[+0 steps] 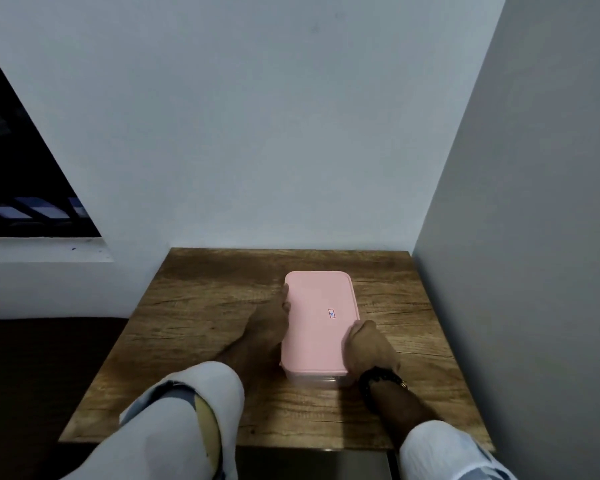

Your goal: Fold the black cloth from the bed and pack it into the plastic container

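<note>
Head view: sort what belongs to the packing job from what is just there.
Job: pink-lidded clear plastic container, lid on; left hand on its left edge; right hand on its near right corner.

Just there: wooden table; black wristband; dark window.

Both arms reach forward in pale rolled-up sleeves. The left hand point(269, 322) lies stretched out flat, fingers extended forward and pressed against the left long side of the pink-lidded plastic container point(317, 323). The right hand point(369, 348) curls over the container's near right corner, knuckles up, thumb on the lid edge; a dark beaded wristband point(381, 377) circles its wrist
</note>
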